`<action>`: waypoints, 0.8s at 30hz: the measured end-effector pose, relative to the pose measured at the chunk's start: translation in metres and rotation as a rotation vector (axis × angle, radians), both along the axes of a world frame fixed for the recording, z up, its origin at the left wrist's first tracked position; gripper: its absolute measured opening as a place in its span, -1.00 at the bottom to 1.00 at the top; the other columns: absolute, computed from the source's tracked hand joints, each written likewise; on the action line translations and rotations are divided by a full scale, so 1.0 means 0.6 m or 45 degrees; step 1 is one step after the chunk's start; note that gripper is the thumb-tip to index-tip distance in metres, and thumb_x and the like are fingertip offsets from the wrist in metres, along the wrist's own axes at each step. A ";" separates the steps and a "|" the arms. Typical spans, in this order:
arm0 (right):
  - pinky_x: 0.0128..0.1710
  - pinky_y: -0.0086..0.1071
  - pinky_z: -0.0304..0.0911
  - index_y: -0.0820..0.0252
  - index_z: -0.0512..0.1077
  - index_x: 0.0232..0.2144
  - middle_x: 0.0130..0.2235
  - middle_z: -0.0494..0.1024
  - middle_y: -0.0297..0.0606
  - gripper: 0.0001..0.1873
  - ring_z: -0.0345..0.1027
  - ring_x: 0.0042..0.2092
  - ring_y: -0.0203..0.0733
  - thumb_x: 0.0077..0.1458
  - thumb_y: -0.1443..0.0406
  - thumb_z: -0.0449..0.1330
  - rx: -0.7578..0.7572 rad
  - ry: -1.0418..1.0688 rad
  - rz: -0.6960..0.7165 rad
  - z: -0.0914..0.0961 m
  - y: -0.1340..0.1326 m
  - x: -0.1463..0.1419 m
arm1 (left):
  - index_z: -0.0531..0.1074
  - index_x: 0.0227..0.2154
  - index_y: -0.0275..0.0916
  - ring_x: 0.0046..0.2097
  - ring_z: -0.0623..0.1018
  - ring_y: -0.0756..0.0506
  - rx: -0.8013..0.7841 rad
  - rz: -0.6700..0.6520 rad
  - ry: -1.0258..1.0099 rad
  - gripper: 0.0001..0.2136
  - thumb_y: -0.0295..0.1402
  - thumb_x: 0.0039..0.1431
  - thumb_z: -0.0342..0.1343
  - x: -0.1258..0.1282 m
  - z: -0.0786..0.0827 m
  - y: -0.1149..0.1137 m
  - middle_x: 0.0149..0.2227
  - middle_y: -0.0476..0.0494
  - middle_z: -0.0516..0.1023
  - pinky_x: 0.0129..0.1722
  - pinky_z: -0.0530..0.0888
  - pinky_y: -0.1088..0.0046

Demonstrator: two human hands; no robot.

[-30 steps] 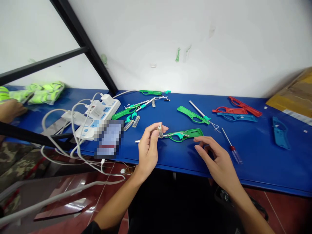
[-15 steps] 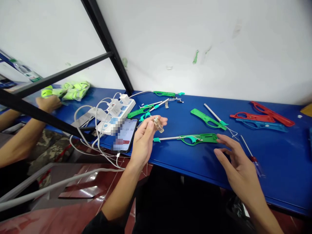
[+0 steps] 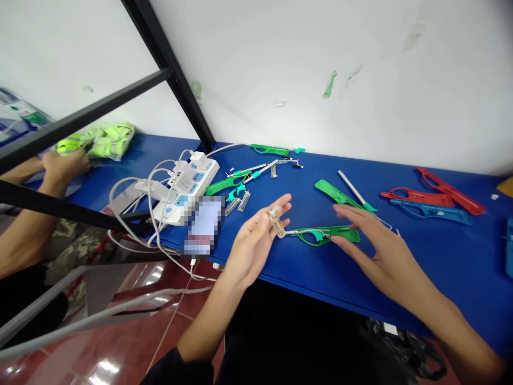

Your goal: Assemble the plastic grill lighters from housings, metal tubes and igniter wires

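Observation:
Between the thumb and fingers of my left hand [image 3: 256, 238] is a small clear lighter fuel tank [image 3: 277, 223]. My right hand [image 3: 377, 246] hovers with fingers apart, holding nothing, close to the right end of a green lighter half-shell [image 3: 345, 233]. That half-shell lies on the blue table [image 3: 288, 262] with a metal tube, a teal trigger [image 3: 317, 235] and thin wires in it; my left hand hides the tube's tip. Behind my right hand lies another green half-shell [image 3: 334, 193] and a metal tube with a teal end [image 3: 355, 190].
Red half-shells [image 3: 425, 199] and a blue half-shell [image 3: 436, 212] lie at the right. To the left are a power strip [image 3: 170, 211] with cables, a phone [image 3: 203, 227], clear fuel tanks [image 3: 243, 201] and a black frame [image 3: 176, 85]. Another person's hand [image 3: 68, 163] holds yellow-green material [image 3: 114, 140].
My left hand has moved right and down with the fuel tank, toward the half-shell's tube. My right hand has shifted left, nearer the half-shell. The camera view has shifted slightly.

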State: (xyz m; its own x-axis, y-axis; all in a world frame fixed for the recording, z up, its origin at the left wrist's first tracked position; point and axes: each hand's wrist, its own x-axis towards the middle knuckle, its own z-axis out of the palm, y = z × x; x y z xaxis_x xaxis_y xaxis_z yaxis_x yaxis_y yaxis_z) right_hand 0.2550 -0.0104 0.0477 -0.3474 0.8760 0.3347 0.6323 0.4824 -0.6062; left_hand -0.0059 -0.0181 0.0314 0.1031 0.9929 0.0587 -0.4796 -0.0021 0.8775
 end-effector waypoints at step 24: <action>-0.36 -0.34 0.41 -0.10 0.62 0.03 -0.23 0.59 -0.29 -0.78 0.46 -0.32 -0.22 0.39 0.22 0.26 -0.287 -0.012 0.119 0.009 -0.056 0.041 | 0.60 0.02 -0.08 0.20 0.60 -0.17 0.266 0.289 0.463 -0.82 -0.28 0.55 0.10 0.062 -0.034 -0.017 0.25 -0.22 0.54 0.15 0.57 0.27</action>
State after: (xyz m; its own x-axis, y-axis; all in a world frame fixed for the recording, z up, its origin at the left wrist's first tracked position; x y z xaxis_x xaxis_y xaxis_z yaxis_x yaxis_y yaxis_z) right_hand 0.2795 -0.0440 0.0528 -0.4324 0.8922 0.1306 0.5977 0.3920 -0.6993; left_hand 0.0314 -0.0285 0.0113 -0.0643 0.9634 0.2601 -0.1084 -0.2659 0.9579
